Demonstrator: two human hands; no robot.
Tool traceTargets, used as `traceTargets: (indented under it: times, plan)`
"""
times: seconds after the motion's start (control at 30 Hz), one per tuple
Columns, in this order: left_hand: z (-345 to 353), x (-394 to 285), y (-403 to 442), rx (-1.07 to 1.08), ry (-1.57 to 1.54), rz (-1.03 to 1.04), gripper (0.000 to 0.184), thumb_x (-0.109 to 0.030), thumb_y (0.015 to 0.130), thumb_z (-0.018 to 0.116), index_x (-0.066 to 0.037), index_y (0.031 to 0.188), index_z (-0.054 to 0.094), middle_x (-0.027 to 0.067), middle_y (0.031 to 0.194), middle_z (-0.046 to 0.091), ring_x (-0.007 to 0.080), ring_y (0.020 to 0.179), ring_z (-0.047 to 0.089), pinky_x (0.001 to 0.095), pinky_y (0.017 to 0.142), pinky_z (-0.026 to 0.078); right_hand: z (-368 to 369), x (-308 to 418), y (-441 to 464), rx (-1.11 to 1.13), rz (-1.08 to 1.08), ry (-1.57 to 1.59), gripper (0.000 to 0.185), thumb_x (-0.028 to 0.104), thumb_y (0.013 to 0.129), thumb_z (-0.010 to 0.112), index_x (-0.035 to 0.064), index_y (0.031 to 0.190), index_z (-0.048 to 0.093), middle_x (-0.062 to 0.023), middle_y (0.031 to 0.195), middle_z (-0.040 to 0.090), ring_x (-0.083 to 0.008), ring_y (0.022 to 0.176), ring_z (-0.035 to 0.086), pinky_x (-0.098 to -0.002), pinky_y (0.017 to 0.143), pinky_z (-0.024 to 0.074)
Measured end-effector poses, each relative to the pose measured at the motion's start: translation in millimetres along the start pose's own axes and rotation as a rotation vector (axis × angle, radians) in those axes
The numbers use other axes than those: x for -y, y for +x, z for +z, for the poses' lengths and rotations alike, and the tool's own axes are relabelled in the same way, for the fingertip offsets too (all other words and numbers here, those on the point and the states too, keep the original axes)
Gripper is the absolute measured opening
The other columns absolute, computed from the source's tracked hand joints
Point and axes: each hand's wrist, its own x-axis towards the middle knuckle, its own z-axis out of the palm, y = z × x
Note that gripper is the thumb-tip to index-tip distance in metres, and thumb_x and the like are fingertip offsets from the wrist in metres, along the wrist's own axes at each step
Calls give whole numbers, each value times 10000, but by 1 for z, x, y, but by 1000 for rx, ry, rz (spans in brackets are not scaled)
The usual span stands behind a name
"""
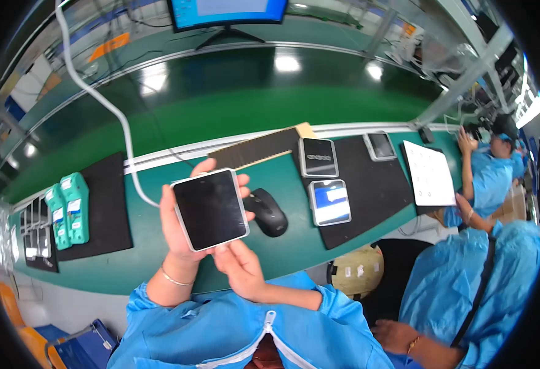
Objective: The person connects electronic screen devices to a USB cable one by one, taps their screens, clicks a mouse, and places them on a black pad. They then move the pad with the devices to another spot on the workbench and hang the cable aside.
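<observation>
As the device (211, 210) faces up, its long axis points forward-left.

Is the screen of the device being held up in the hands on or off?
It looks off: the screen of the held device is uniformly dark, with no icons or text visible.

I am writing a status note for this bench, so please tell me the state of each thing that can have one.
Device in the left hand: held, screen dark.
Upper-left device on the right-hand mat: screen shows "android".
Lower device: screen lit, blue and white.
Upper-right device: screen greyish, cannot tell if on.
Monitor: on.
Mouse: resting, not held.
Jacket zip: partly open.
</observation>
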Motion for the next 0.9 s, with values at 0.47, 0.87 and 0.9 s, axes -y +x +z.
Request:
traceTargets:
  times: [0.47, 0.87, 0.9]
  plan:
    - [8, 4, 3, -23, 5, 40, 700, -604, 920, 324, -105, 1411, 324, 340, 1309, 424, 409, 1142, 537, 610, 857, 489, 4, 9, 0, -66, -73, -4, 253, 186, 1021, 396, -13, 988, 549, 46, 607, 365, -29, 522, 285, -213, 483, 236]
    - [16, 7, 6, -52, 37, 11, 665, -566, 943, 298, -126, 1442, 280, 301, 1320, 443, 377, 1109, 560, 575, 807, 517, 3, 11, -3, -41, -61, 102, 249, 187, 1023, 386, -9, 997, 537, 52, 615, 346, -31, 530, 274, -204, 497, 240]
    - [17, 7, 6, -50, 51, 17, 664, -567, 943, 299, -125, 1439, 285, 300, 1319, 444, 376, 1105, 563, 572, 800, 519, 3, 11, -3, -37, -60, 111, 250, 188, 1023, 386, -10, 997, 537, 51, 616, 347, -32, 529, 276, -205, 498, 241]
